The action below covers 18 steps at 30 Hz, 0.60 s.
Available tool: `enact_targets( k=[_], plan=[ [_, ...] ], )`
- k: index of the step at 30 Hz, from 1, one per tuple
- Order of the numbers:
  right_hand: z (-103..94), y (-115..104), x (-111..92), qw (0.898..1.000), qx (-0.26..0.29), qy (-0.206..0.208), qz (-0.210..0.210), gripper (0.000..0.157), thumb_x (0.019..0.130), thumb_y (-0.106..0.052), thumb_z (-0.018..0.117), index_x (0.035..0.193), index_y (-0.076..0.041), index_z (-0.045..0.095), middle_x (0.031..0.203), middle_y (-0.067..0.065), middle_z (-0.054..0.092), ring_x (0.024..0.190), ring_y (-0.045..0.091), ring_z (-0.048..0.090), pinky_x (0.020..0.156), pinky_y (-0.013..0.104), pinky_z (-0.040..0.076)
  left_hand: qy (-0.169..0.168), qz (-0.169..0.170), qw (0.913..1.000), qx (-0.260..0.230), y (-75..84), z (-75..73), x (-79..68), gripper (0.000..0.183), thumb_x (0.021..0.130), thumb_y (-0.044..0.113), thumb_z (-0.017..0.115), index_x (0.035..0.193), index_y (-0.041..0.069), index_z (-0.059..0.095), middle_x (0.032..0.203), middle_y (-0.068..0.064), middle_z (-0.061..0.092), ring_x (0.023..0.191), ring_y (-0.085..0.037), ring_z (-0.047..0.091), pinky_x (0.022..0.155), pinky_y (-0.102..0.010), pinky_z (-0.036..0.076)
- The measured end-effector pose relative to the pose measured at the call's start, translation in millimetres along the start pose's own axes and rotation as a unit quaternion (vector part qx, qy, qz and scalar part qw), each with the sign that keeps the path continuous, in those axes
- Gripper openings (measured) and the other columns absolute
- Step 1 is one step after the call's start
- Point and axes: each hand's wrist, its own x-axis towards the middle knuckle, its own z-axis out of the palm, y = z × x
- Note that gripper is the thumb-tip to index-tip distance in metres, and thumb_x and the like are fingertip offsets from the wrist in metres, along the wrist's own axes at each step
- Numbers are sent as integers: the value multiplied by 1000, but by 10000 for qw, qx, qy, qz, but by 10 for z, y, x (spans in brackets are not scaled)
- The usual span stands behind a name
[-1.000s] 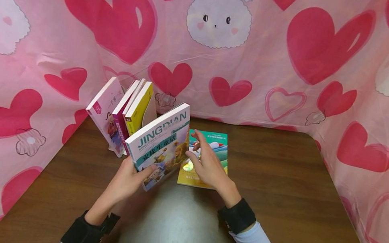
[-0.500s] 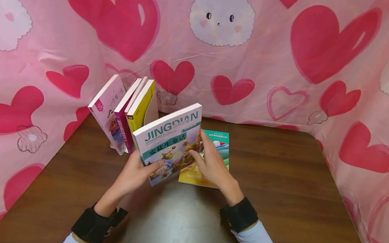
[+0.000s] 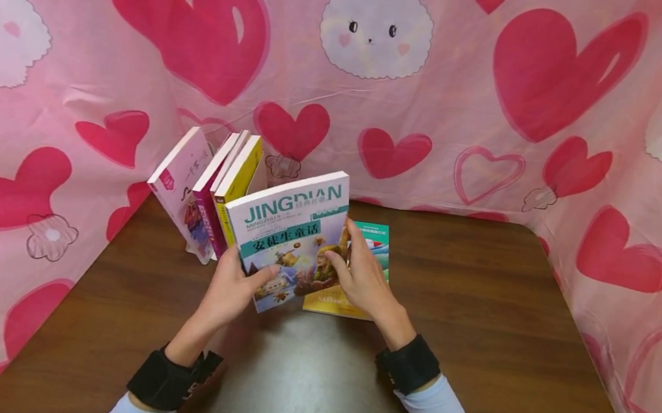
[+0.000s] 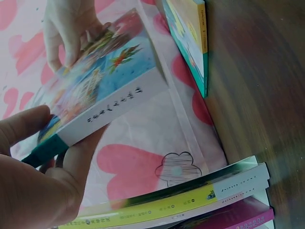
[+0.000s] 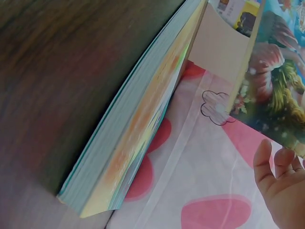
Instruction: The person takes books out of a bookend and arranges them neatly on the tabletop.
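Observation:
A paperback (image 3: 298, 220) with "JINGDIAN" in teal across its white top is held up above the table, cover toward the head camera. My left hand (image 3: 231, 287) grips its lower left, the thumb lying on the cover and the fingers behind. My right hand (image 3: 368, 276) holds the right edge, thumb on the front. In the left wrist view, the white spine (image 4: 114, 107) of this book shows, with my left thumb above it. Behind my right hand lies a teal and yellow book (image 3: 381, 240) flat on the table, partly covered by the hand and the held book.
Several books stand in a row at the back left: a pink book (image 3: 181, 188) leaning, a magenta book (image 3: 207, 208) and a yellow book (image 3: 240, 178). A pale panel (image 5: 219, 47) stands by them. Patterned pink cloth (image 3: 464, 78) surrounds the brown table (image 3: 475, 348).
The right hand, apart from the book a second ago, has taken hold of its right edge. The book has moved slightly right and turned its cover more toward the head camera.

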Motion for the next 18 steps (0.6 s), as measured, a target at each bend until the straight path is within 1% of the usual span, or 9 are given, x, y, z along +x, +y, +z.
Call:
enact_targets(
  k=[2,4,7,9,11,14,16,18],
  plan=[
    [6,-2,2,10000,-27,42,-27,72,107,-24,63,165,-8,23,140,16,52,110,28,58,91,48,54,105,61,9999,-55,6,9,12,69,98,7,75,156,15,40,151,-13,56,131,-40,60,102,-64,49],
    [10,-7,4,9999,-51,77,-52,73,107,-23,62,166,-8,20,144,17,50,112,29,58,91,49,54,204,168,9995,-149,12,17,25,70,97,4,75,156,16,39,149,-12,57,130,-39,61,102,-63,50],
    [11,-24,4,9998,-124,118,-69,77,108,-23,62,168,-8,16,156,19,44,121,31,56,99,53,52,383,306,9984,-275,13,33,31,70,97,2,74,155,15,38,147,-10,58,127,-35,62,102,-61,51],
    [10,-34,0,9997,-196,158,-73,78,108,-23,62,168,-8,15,162,19,38,127,33,53,104,55,50,561,410,9970,-345,-2,50,27,69,97,0,75,154,13,38,145,-9,59,126,-32,63,102,-56,53],
    [8,-43,-7,9994,-252,208,-62,79,108,-22,62,168,-7,15,165,19,36,131,34,52,106,57,48,744,558,9945,-475,-21,79,15,67,96,-1,74,152,10,38,144,-8,59,125,-29,63,101,-49,55],
    [0,-52,-14,9994,-219,262,-76,79,108,-21,62,168,-5,15,167,20,33,137,34,49,110,58,44,1048,901,9878,-711,-48,137,-13,65,95,-4,74,149,7,39,142,-7,63,121,-25,67,95,-37,58],
    [-8,-61,-10,9994,-165,278,-124,79,108,-21,62,168,-5,14,168,19,31,140,34,47,112,58,43,1207,1103,9830,-839,-58,175,-27,64,95,-5,74,149,8,40,141,-6,64,119,-25,68,91,-34,59],
    [-17,-70,-4,9993,-130,297,-189,79,108,-20,61,169,-6,12,169,18,30,140,33,46,112,57,42,1302,1258,9797,-860,-60,200,-28,66,96,-4,73,152,11,42,141,-4,64,119,-24,68,90,-33,60]
  ],
)
